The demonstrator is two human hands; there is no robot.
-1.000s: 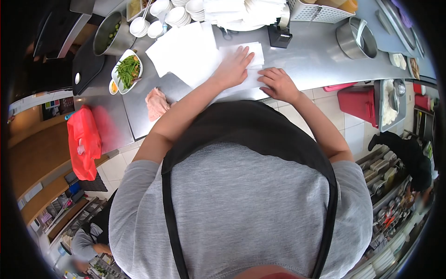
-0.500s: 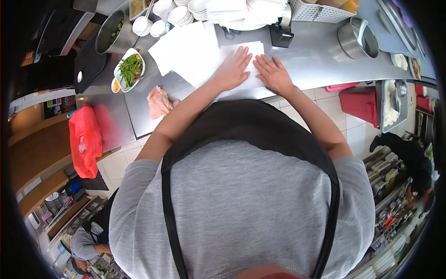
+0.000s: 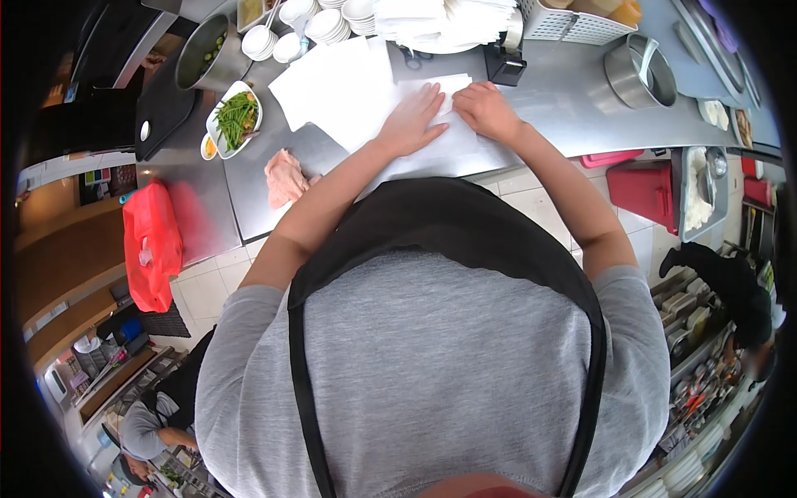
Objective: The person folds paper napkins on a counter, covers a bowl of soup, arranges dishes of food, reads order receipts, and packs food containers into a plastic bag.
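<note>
A white paper sheet [image 3: 444,148] lies on the steel counter below both hands. My left hand [image 3: 411,123] rests flat on its left part, fingers stretched out and thumb apart. At the upper right edge of that sheet, my right hand [image 3: 490,112] has its fingers curled and pressed together on the paper; the fingertips are partly hidden. More white sheets [image 3: 336,83] lie overlapping to the left of my left hand. A crumpled pinkish cloth or glove [image 3: 286,176] sits by my left forearm.
Behind the sheets stand stacked white bowls [image 3: 324,26], scissors [image 3: 415,58] and a black tape dispenser [image 3: 504,65]. A dish of green beans [image 3: 237,118] is at left, a steel pot [image 3: 638,75] at right. Two other people work further back, a grey sleeve [image 3: 141,432] at lower left.
My right hand has gone from lying flat with spread fingers to curled fingers at the sheet's upper right edge, moving slightly right. My left hand stays flat on the paper.
</note>
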